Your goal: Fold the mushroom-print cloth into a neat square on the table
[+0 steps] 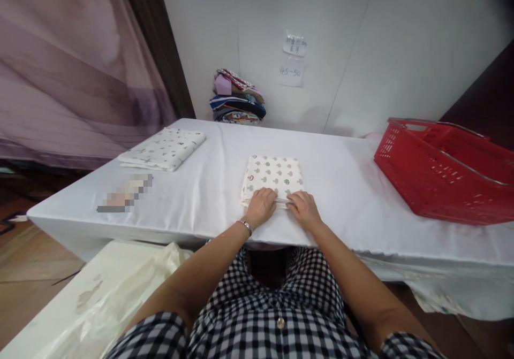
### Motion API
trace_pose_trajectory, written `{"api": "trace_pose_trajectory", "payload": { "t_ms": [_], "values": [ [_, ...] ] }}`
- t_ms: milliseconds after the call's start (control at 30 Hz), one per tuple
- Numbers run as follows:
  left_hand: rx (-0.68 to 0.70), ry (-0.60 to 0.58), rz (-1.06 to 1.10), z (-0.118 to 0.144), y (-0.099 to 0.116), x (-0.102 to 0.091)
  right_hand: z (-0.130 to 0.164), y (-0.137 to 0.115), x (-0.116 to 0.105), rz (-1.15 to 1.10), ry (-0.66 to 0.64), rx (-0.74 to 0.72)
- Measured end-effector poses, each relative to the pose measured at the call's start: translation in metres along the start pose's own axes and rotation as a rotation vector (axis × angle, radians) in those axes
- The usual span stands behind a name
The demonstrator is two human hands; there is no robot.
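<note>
Left hand point(261, 205): fingers curled, knuckles up, gripping the near edge of the folded cloth point(273, 174); a metal bracelet point(244, 225) sits at the wrist. Right hand point(304, 209): likewise curled, pinching the same near edge, just beside the left hand, the 2 nearly touching. Folded cloth: cream, printed with small mushroom-like motifs in grey, red and green, lying flat near the front edge of the table point(353, 188), about the middle of its width. Table: covered in white sheeting. Second folded cloth point(164, 147): 1 item, pale with small grey print, at far left of the table, well apart from the hands. Red basket point(445, 169): plastic, with metal handles, tilted, at the right end. Stack of folded fabrics point(236, 98): mixed colours, at the back against the white wall. Paper notes point(293, 59): 2, fixed to the wall above.
</note>
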State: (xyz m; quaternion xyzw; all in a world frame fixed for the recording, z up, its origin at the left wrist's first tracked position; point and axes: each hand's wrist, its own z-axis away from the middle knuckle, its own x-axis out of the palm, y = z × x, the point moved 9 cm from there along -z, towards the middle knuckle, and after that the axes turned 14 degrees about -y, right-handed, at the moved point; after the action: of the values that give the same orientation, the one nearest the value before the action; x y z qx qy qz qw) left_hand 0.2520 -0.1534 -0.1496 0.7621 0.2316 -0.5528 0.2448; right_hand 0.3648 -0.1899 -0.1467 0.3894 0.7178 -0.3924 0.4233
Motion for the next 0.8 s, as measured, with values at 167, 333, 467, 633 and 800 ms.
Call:
{"api": "trace_pose_trajectory", "payload": {
  "t_ms": [167, 333, 467, 633, 800],
  "values": [
    [-0.051, 0.014, 0.017, -0.0016, -0.0013, -0.0007, -0.0005, 0.0015, -0.0005, -0.018, 0.048, 0.032],
    [-0.023, 0.024, 0.089, 0.0017, -0.0022, -0.0037, 0.0035, -0.0052, -0.0008, -0.019, 0.082, -0.023],
    [0.054, 0.006, 0.142, 0.0053, -0.0002, -0.0053, 0.0034, -0.0017, 0.0002, -0.045, 0.081, -0.015],
    [0.001, -0.017, 0.124, 0.0036, -0.0022, -0.0010, 0.0033, 0.0006, -0.0006, -0.064, 0.090, -0.013],
    [-0.014, -0.020, 0.101, 0.0025, 0.0002, -0.0004, 0.0055, -0.0036, 0.0004, -0.028, 0.039, -0.066]
  ]
}}
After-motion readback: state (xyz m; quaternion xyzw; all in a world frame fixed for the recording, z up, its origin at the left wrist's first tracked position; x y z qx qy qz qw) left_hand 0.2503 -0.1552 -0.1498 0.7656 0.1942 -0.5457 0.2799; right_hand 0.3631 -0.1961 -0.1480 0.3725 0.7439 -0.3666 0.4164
